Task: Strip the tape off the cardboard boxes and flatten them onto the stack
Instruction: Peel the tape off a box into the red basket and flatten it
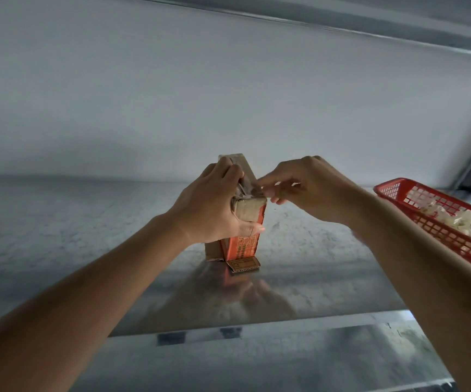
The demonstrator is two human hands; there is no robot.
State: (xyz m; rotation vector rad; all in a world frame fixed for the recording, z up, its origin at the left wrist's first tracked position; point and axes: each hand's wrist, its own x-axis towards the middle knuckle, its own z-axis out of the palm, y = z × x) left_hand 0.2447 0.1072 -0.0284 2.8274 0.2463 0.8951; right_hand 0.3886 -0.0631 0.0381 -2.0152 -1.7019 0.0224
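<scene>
Cardboard, brown with an orange printed side, makes up the small box (244, 222) that is stood upright on the shiny metal table (299, 284), near the middle of the view and a little back from the table's front edge. The box is gripped around its upper part by the left hand (214, 205), whose fingers are curled over the top on the far side while the thumb is laid across the orange face. A small flap (242, 264) is folded out flat onto the table at the foot of the box, and a taller flap (238, 162) is raised behind the left hand's fingers. The right hand (305, 188) is brought in from the right at the box's top corner, where a crumpled, greyish strip of tape (249, 190) is pinched between its fingertips (268, 190); the tape is blurred, so how much of it is attached cannot be told. A red plastic basket (392, 193) with a lattice wall is set on the table to the right, well apart from the box, and pale crumpled scraps (460, 219) are held in it. A plain grey wall (228, 94) is seen behind the table
</scene>
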